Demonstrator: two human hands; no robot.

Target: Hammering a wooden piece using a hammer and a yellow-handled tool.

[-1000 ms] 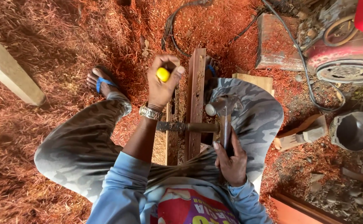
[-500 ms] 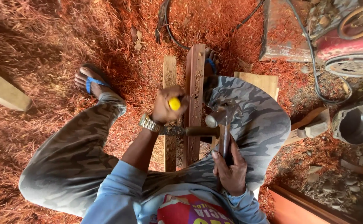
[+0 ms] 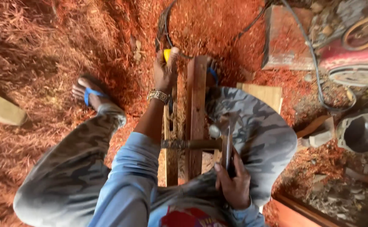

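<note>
Since half a second ago the left hand (image 3: 165,75) has moved up and away from the body, from beside the middle of the reddish wooden rail (image 3: 196,109) to a spot near the rail's far end, its grip closed round a yellow-handled tool (image 3: 167,54) of which only the yellow butt shows, so the blade cannot be made out; the wristwatch (image 3: 158,96) rides along on that wrist; the right hand (image 3: 233,183) sits much where it was, low by the right thigh, its grip wrapped round the handle of one hammer (image 3: 226,130), whose metal head lies over the camouflage trouser leg just beside the rail; two long pieces of wood lie side by side between the knees, the reddish rail and one paler plank (image 3: 171,155) to its left, touching or nearly so; one dark rusty bar (image 3: 188,144) crosses over both of them near the hammer head; one foot in a blue-strapped sandal (image 3: 90,96) rests on the red wood shavings (image 3: 45,50) at the left, and a second blue strap (image 3: 212,72) shows at the rail's far end; one grey metal pot (image 3: 360,132) stands well apart at the right, and one dark cable (image 3: 316,63) curls across the floor near it.
</note>
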